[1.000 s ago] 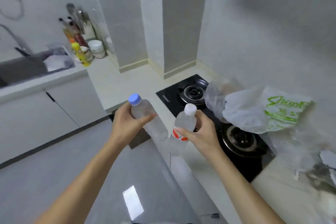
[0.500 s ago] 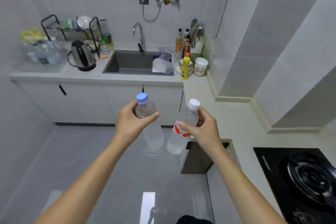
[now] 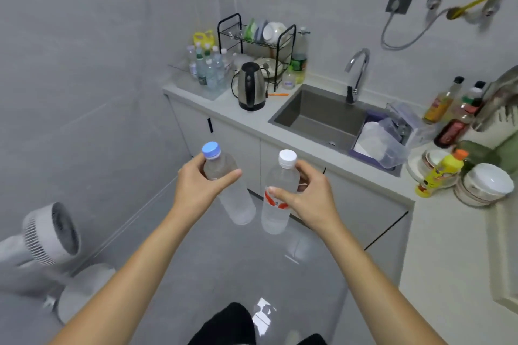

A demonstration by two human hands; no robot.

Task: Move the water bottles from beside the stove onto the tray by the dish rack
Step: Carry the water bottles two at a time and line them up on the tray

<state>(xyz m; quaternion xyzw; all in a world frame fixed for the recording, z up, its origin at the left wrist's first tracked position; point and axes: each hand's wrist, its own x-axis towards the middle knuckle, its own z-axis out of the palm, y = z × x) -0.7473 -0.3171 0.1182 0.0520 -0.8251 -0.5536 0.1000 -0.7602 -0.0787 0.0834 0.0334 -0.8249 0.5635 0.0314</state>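
My left hand [image 3: 200,186] grips a clear water bottle with a blue cap [image 3: 235,199] by its upper part. My right hand [image 3: 311,202] holds a second clear bottle with a white cap and a red label [image 3: 276,210]. Both bottles hang over the grey floor, a little apart, well short of the counter. Far ahead on the counter's left end lies a clear tray [image 3: 196,87] holding several water bottles [image 3: 208,67]. It sits just left of the black wire dish rack [image 3: 260,45].
A steel kettle [image 3: 249,85] stands in front of the rack, then the sink [image 3: 319,117] and tap [image 3: 357,73]. Sauce bottles, a yellow bottle [image 3: 438,173] and stacked bowls [image 3: 482,185] crowd the right counter. A white fan [image 3: 51,232] stands on the floor at left.
The view has swung left from the stove to the sink counter and nearer to it. The tray and dish rack now lie ahead. Both hands still hold their bottles.
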